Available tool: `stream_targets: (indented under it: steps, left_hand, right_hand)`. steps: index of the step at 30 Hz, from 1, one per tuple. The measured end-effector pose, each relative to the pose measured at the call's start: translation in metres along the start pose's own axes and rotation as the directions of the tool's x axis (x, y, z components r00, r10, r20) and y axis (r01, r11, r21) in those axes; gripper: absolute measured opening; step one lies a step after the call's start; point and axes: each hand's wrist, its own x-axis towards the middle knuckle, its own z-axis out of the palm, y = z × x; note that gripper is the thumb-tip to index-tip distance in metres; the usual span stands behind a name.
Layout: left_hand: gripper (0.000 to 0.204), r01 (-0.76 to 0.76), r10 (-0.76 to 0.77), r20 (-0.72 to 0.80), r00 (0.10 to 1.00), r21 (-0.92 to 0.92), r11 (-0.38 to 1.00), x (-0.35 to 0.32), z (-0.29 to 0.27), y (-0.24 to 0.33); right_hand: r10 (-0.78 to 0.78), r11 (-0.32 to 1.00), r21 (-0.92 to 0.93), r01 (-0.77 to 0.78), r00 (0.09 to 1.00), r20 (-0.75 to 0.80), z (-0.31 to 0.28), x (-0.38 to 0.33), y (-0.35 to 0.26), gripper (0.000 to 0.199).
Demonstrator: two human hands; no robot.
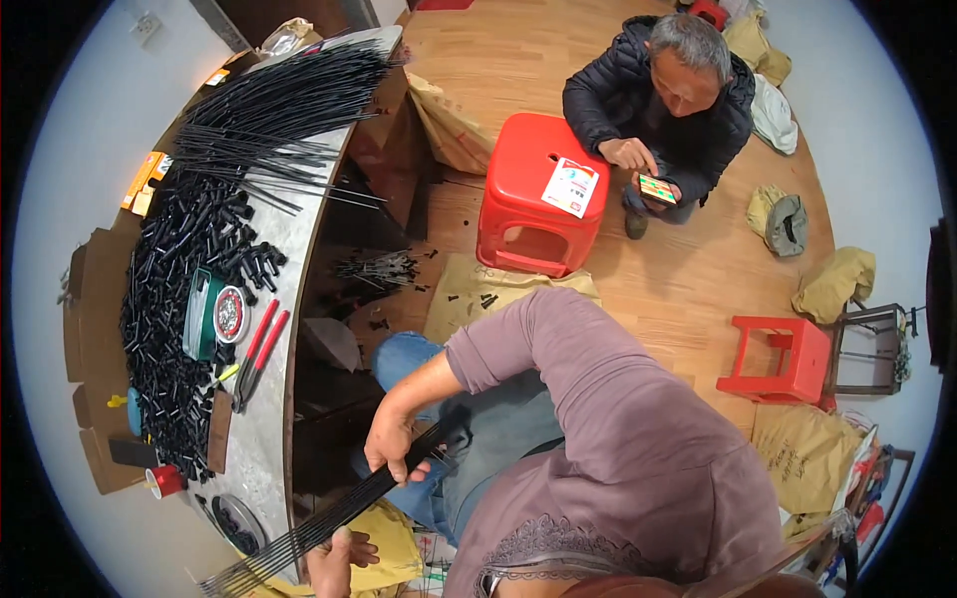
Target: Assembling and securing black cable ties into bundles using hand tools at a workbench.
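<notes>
A mauve sleeve (608,379) is seen nearest. A bundle of thin black rods (351,500) is clamped in the right hand (391,446) at the desk's (263,429) edge; the left hand (334,566) is held open close to it, contact unclear. More rods (289,92) are piled on the desk.

Black rods (289,90) spread across the grey tabletop (261,448) at upper left, above a heap of black pieces (164,319) set off by red-handled pliers (267,344), a green box (208,339) and an orange-and-white carton (150,179). A bundle of black rods (354,498) cuts across lower centre, near blue jeans (404,354) and a mauve top (598,344) with a darker lace pattern. At upper centre, a white card (571,187) with red markings brightens a red stool (523,149); a co-worker's black jacket (608,100) stands out against tan wood-grain flooring (678,289).
</notes>
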Motion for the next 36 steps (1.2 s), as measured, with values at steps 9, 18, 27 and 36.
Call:
stream_targets:
  steps: [9,18,27,36]
  left_hand:
    - [0.031,-0.351,0.166,-0.391,0.905,-0.47,0.81,0.038,0.026,-0.003]
    - [0.018,-0.567,0.037,-0.699,0.714,-0.546,0.617,0.046,0.065,0.04]
    - [0.023,-0.586,0.056,-0.629,0.776,-0.685,0.432,0.051,0.062,0.065]
    - [0.017,-0.542,-0.01,-0.611,0.791,-0.709,0.452,0.072,0.053,0.054]
  right_hand:
    - [-0.081,0.989,0.127,0.082,0.997,-0.012,0.001,-0.005,0.032,0.019]
    - [-0.273,0.943,0.146,0.3,0.945,-0.177,0.014,-0.013,0.028,0.027]
    - [-0.117,0.899,0.377,0.223,0.952,-0.284,0.017,-0.022,0.018,0.022]
    - [-0.081,0.843,0.51,0.172,0.977,-0.196,-0.005,-0.007,0.029,0.017]
